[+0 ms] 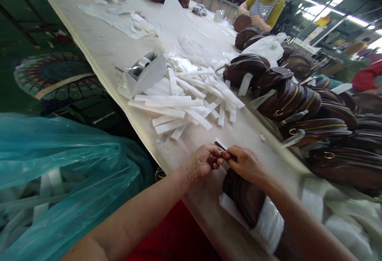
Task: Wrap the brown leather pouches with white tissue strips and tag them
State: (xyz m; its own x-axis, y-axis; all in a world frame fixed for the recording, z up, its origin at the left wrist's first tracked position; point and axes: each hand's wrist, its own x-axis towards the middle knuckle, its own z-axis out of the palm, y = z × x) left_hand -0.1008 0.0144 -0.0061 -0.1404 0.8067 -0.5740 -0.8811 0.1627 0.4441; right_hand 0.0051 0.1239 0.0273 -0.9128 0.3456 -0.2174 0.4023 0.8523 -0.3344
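Note:
My left hand (209, 160) and my right hand (246, 164) meet above the table, fingertips nearly touching. Both are closed in a pinch on a thin dark brown strip (220, 145), with a bit of white showing along its upper end. My fingers hide most of the strip, so I cannot tell whether it is joined to a bag. Under my right hand and forearm lies a dark brown zip bag (250, 201), partly covered by white wrapping (270, 225). Just beyond my hands is a loose pile of white strips (182, 104).
A grey tape dispenser (145, 74) stands by the strips. Many brown bags (298, 102) crowd the right side. A blue-green plastic sack (89, 153) of white strips and a patterned stool (56, 74) are at left. Across the table, a person (264, 6) handles a brown piece.

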